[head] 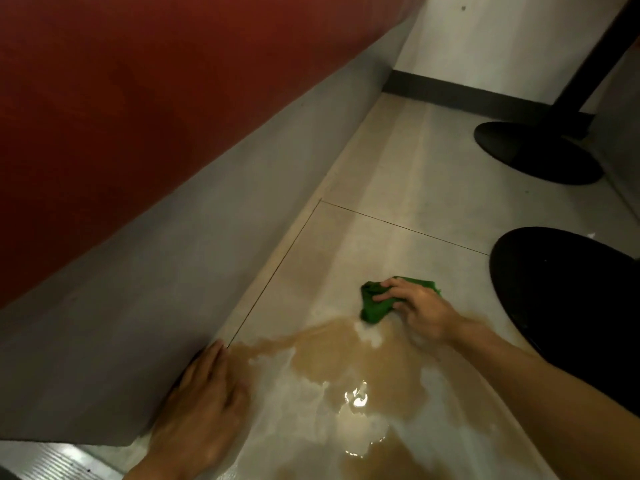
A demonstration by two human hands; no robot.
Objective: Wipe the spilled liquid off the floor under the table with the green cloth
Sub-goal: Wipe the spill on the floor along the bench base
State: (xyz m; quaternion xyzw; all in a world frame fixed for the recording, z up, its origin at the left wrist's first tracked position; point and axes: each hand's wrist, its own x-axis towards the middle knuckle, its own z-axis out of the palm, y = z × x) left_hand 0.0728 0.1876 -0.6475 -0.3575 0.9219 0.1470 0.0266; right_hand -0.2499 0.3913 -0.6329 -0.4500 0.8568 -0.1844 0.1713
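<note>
floor (398,188) — pale glossy tiles, thin joints | spill (346,351) — brown puddle on the near tiles, glare at its middle | cloth (375,308) green, bunched, at spill's far edge | left hand (204,403) flat at spill's left edge, beside grey plinth (173,271) | black round far base (533,154) by the wall | near base (561,296) right of cloth

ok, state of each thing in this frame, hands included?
green cloth, bunched, on the floor at the puddle's far edge
spilled liquid, brown, spread wide, mostly unwiped
right hand, grips the cloth
left hand, flat on the floor beside the grey bench base
far table base, standing, apart from the spill
</note>
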